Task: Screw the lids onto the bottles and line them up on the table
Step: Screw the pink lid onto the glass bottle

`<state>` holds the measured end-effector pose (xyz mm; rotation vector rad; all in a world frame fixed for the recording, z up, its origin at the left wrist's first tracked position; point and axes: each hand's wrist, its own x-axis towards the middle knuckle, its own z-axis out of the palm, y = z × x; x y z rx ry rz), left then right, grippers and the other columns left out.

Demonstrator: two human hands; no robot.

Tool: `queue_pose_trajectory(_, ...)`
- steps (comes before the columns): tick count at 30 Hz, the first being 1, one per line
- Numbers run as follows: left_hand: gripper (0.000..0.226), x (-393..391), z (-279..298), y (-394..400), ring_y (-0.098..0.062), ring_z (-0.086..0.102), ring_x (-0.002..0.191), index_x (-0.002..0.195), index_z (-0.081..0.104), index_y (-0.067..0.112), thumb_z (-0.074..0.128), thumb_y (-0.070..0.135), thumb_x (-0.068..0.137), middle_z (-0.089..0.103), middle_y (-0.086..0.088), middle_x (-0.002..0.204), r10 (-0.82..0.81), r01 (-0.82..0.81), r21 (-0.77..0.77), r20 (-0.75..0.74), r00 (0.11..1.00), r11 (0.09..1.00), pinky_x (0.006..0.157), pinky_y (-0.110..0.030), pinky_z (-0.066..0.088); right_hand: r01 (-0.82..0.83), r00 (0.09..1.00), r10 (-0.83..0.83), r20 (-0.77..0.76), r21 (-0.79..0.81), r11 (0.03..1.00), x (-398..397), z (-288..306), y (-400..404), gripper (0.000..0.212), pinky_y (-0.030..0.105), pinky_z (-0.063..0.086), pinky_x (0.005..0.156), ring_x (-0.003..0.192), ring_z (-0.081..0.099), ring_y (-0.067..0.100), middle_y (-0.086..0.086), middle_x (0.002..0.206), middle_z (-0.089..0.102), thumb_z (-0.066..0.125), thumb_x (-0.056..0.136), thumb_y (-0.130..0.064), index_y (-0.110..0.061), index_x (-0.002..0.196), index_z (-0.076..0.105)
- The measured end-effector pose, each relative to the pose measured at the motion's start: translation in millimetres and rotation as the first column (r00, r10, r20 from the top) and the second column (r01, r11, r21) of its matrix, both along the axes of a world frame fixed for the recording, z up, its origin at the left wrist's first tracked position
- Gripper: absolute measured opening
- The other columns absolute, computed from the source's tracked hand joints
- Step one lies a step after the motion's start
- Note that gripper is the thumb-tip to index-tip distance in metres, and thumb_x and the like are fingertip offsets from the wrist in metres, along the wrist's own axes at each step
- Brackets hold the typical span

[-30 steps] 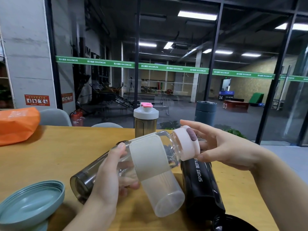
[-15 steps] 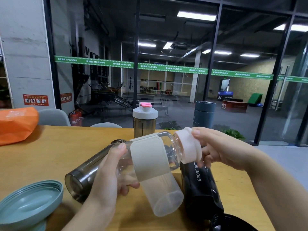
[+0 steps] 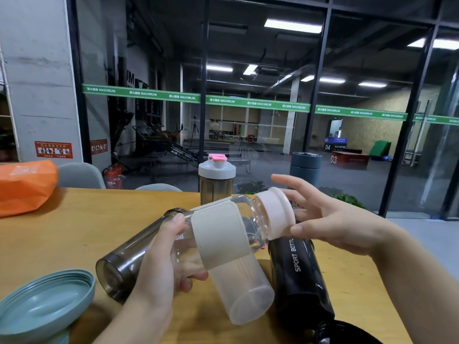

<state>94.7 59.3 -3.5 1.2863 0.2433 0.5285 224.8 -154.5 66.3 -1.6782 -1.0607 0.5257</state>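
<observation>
1. The wooden table [image 3: 62, 234] is seen to carry most of the set: a black sport bottle [image 3: 300, 276] lying on its side, a smoky grey bottle [image 3: 129, 259] lying open-mouthed beside it, and a teal lid [image 3: 44, 309] resting upside down at the near left edge.
2. Two capped bottles are already stood at the far edge: a pink-spouted shaker [image 3: 216, 177] and a dark blue flask [image 3: 305, 167], set well apart.
3. The clear bottle [image 3: 223, 244], wrapped in a pale sleeve, is held tilted above the table, its body gripped by the left hand [image 3: 159, 266] with fingers curled round it.
4. The pink lid [image 3: 275, 214] is seated on the neck.
5. The right hand [image 3: 330, 219], clasped round the lid half a second ago, has been opened; its fingers are now spread, only the thumb near the rim. A re-grip between twists is judged likely, so tightening may not be finished.
</observation>
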Motion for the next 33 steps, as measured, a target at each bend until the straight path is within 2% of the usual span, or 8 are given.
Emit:
queue_pose_trajectory(4, 0.053, 0.7, -1.2, 1.2, -0.022, 0.054, 0.045, 0.094, 0.069, 0.019, 0.047, 0.058, 0.066, 0.066, -0.002, 0.078, 0.002, -0.002, 0.001, -0.004, 1.0, 1.0, 0.045, -0.025, 0.027, -0.016, 0.999, 0.016, 0.029, 0.0, 1.0, 2.0, -0.1, -0.1, 0.069, 0.044, 0.05, 0.094, 0.115, 0.061, 0.024, -0.005, 0.138, 0.049, 0.072, 0.071, -0.005, -0.042, 0.125, 0.052)
queue_pose_trajectory(8, 0.046, -0.8, -1.6, 1.0, -0.023, 0.055, 0.045, 0.087, 0.071, 0.023, 0.047, 0.058, 0.067, 0.07, 0.0, 0.077, -0.005, 0.005, 0.013, 0.003, 1.0, 1.0, 0.044, -0.025, 0.027, 0.079, 0.996, -0.077, 0.043, -0.055, 0.995, 0.6, 0.3, 1.6, 0.064, 0.031, 0.053, 0.08, 0.098, 0.066, 0.02, -0.001, 0.122, 0.06, 0.073, 0.063, -0.033, -0.043, 0.123, 0.054)
queue_pose_trajectory(13, 0.048, 0.8, -3.1, 1.8, -0.026, 0.057, 0.046, 0.094, 0.068, 0.023, 0.047, 0.058, 0.068, 0.072, -0.001, 0.087, 0.01, -0.01, 0.03, 0.013, 1.0, 1.0, 0.045, -0.027, 0.029, 0.185, 0.983, -0.182, 0.034, -0.123, 0.975, -3.6, -1.0, 9.1, 0.045, 0.028, 0.053, 0.064, 0.075, 0.065, 0.026, 0.016, 0.099, 0.066, 0.054, 0.079, -0.048, -0.028, 0.12, 0.055)
queue_pose_trajectory(19, 0.046, 3.1, -4.9, 1.2, -0.024, 0.055, 0.043, 0.093, 0.07, 0.026, 0.044, 0.056, 0.07, 0.071, -0.001, 0.083, -0.003, 0.001, 0.05, 0.036, 0.999, 0.999, 0.037, -0.023, 0.029, 0.34, 0.939, -0.308, 0.155, -0.258, 0.904, -8.8, -2.4, 17.4, 0.075, 0.029, 0.052, 0.056, 0.055, 0.061, 0.021, 0.003, 0.057, 0.065, 0.031, 0.068, -0.075, -0.011, 0.091, 0.063)
queue_pose_trajectory(23, 0.053, 3.6, -5.7, 2.1, -0.024, 0.056, 0.044, 0.101, 0.068, 0.021, 0.043, 0.057, 0.069, 0.07, -0.004, 0.082, 0.005, -0.007, 0.054, 0.036, 0.999, 0.999, 0.038, -0.024, 0.029, 0.33, 0.943, -0.311, 0.117, -0.216, 0.919, -3.6, -4.3, 16.8, 0.067, 0.033, 0.058, 0.07, 0.078, 0.071, 0.019, 0.006, 0.1, 0.07, 0.04, 0.076, -0.075, -0.027, 0.119, 0.057)
queue_pose_trajectory(24, 0.054, 3.6, -5.7, 2.3, -0.023, 0.056, 0.044, 0.101, 0.068, 0.021, 0.043, 0.057, 0.069, 0.07, -0.003, 0.082, 0.01, -0.012, 0.051, 0.037, 0.999, 0.999, 0.04, -0.024, 0.028, 0.299, 0.954, -0.287, 0.091, -0.185, 0.936, -3.4, -4.0, 15.2, 0.059, 0.036, 0.059, 0.076, 0.086, 0.071, 0.017, 0.002, 0.11, 0.066, 0.054, 0.079, -0.069, -0.034, 0.126, 0.049)
queue_pose_trajectory(27, 0.054, 2.9, -5.0, 1.8, -0.022, 0.055, 0.043, 0.102, 0.067, 0.02, 0.044, 0.056, 0.068, 0.071, -0.001, 0.08, 0.024, -0.025, 0.031, 0.044, 0.999, 0.999, 0.041, -0.025, 0.027, 0.141, 0.989, -0.133, 0.07, -0.128, 0.982, -1.8, -2.6, 6.0, 0.084, 0.039, 0.053, 0.09, 0.106, 0.066, 0.017, -0.004, 0.131, 0.053, 0.077, 0.063, -0.037, -0.052, 0.131, 0.031)
queue_pose_trajectory(33, 0.046, 1.6, -2.8, 0.4, -0.022, 0.052, 0.042, 0.101, 0.067, 0.018, 0.047, 0.052, 0.077, 0.068, 0.0, 0.072, 0.025, -0.026, 0.013, 0.054, 0.998, 1.0, 0.042, -0.023, 0.026, -0.019, 0.996, 0.024, 0.087, -0.058, 0.998, -2.2, -0.4, 4.3, 0.075, 0.048, 0.045, 0.102, 0.12, 0.056, 0.021, -0.001, 0.137, 0.047, 0.075, 0.063, -0.017, -0.055, 0.12, 0.046)
